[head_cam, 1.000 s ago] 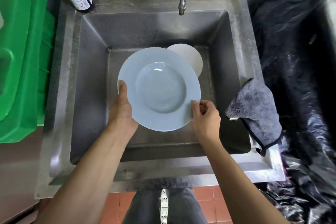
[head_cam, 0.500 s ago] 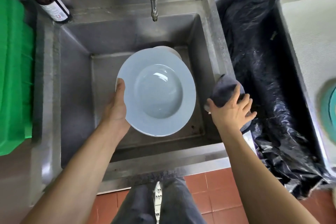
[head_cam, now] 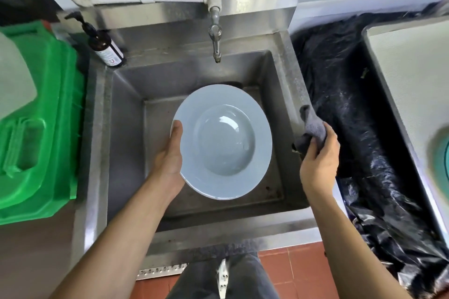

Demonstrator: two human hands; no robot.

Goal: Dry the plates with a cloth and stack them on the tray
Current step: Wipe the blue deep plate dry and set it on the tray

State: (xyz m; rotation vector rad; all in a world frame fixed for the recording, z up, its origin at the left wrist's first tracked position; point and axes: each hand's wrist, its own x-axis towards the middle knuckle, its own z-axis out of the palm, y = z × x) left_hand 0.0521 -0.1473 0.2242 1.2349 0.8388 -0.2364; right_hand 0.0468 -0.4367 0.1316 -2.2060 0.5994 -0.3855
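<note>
The left hand (head_cam: 170, 160) grips the plate (head_cam: 222, 142) at its left rim, thumb laid on the upper face and fingers hidden underneath. The plate is held above the sink (head_cam: 126, 109) basin, clear of the floor of the basin, with its concave face turned up toward the camera. It appears as an oval whose long axis runs from upper left to lower right, which suggests a tilt, the far edge toward the tap (head_cam: 215, 39) and the near edge toward the person. The right hand (head_cam: 318, 160) is closed around a bunched grey cloth (head_cam: 312, 128), one end of which sticks up above the fingers. This hand sits over the right wall of the sink, just beside the plate's right rim but not touching it. The plate lies directly left of the cloth, so the right hand is the one placed to wipe, with a short inward move across the bowl; the left hand serves as the holder. A sheen in the bowl may be water, though this cannot be confirmed. A pale tray (head_cam: 413, 94) lies well apart to the right, beyond black plastic sheeting (head_cam: 340, 85). Drying of this plate is judged not yet begun.
</note>
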